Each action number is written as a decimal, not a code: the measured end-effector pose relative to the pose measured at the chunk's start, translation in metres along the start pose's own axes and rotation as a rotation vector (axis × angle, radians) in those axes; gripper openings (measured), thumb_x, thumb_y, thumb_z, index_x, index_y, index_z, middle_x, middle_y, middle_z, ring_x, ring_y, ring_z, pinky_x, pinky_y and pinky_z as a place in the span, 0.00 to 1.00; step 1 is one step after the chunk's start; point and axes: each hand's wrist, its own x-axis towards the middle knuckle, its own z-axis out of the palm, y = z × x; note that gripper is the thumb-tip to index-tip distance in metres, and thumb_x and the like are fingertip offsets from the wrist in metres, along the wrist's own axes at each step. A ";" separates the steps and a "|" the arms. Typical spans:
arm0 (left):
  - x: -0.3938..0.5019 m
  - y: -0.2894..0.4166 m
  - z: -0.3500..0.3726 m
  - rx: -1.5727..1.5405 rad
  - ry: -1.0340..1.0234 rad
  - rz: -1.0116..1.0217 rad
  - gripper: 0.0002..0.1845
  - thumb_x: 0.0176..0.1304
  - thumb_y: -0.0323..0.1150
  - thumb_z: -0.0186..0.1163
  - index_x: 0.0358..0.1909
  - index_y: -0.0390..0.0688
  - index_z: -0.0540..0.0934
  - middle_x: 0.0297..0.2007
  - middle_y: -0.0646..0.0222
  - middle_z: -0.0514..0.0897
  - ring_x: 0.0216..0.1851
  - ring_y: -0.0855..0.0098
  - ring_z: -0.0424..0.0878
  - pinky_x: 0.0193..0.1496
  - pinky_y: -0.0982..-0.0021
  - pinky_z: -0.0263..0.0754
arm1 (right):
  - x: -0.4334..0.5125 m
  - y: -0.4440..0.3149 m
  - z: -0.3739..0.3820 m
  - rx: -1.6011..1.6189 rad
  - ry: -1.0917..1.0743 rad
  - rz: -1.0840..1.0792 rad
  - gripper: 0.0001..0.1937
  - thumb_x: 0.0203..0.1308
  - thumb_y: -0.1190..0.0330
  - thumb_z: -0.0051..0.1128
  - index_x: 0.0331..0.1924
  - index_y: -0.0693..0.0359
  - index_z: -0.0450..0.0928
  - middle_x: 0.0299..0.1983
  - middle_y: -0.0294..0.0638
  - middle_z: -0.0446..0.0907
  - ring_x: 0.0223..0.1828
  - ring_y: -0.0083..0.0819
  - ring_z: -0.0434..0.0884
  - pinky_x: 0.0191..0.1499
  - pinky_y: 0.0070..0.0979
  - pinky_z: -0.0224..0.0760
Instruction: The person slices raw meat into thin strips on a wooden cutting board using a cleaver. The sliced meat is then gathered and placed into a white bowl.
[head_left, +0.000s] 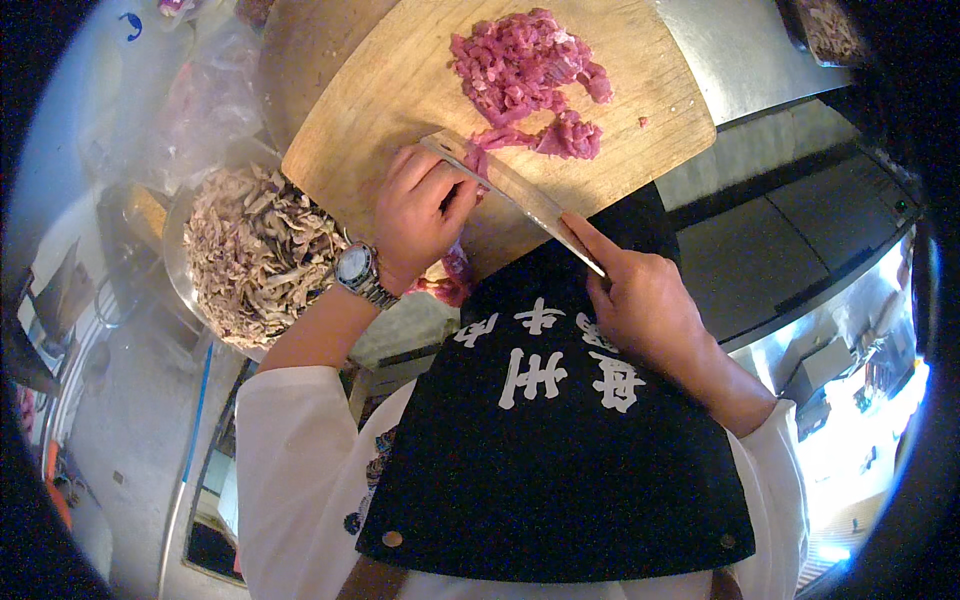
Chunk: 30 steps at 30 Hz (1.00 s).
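Observation:
My right hand grips a cleaver, its blade slanting up and left across a wooden cutting board. Curled on the board, my left hand holds a piece of raw meat against the blade tip. Most of that piece is hidden under the fingers and blade. A heap of chopped raw red meat lies on the board beyond the cleaver. Closer to me, a smaller clump of cut meat sits apart from the blade. More raw meat shows below my left wrist, at the board's near edge.
Left of the board stands a bowl full of sliced, brownish food strips. Clear plastic bags lie behind it. A steel counter extends right, with a tray of shredded food. My black apron bears white writing.

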 end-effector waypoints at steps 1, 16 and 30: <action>0.000 -0.001 0.000 -0.002 -0.004 -0.004 0.05 0.52 0.28 0.69 0.29 0.41 0.83 0.33 0.63 0.82 0.37 0.57 0.78 0.44 0.59 0.75 | 0.003 -0.001 0.002 0.040 0.071 -0.090 0.32 0.59 0.72 0.56 0.70 0.52 0.65 0.30 0.56 0.83 0.32 0.54 0.85 0.38 0.51 0.79; -0.005 -0.007 0.003 -0.031 0.069 0.103 0.05 0.51 0.26 0.70 0.30 0.42 0.84 0.37 0.66 0.83 0.41 0.59 0.80 0.45 0.62 0.77 | 0.000 -0.007 -0.024 0.230 0.353 -0.238 0.32 0.57 0.75 0.58 0.69 0.50 0.69 0.29 0.56 0.81 0.31 0.56 0.83 0.36 0.48 0.78; -0.013 -0.013 0.004 0.236 -0.029 0.186 0.13 0.45 0.42 0.72 0.27 0.45 0.84 0.30 0.62 0.82 0.37 0.52 0.79 0.47 0.52 0.75 | -0.020 -0.015 -0.016 0.115 0.004 -0.023 0.33 0.57 0.75 0.57 0.70 0.50 0.66 0.31 0.59 0.81 0.34 0.56 0.84 0.41 0.48 0.78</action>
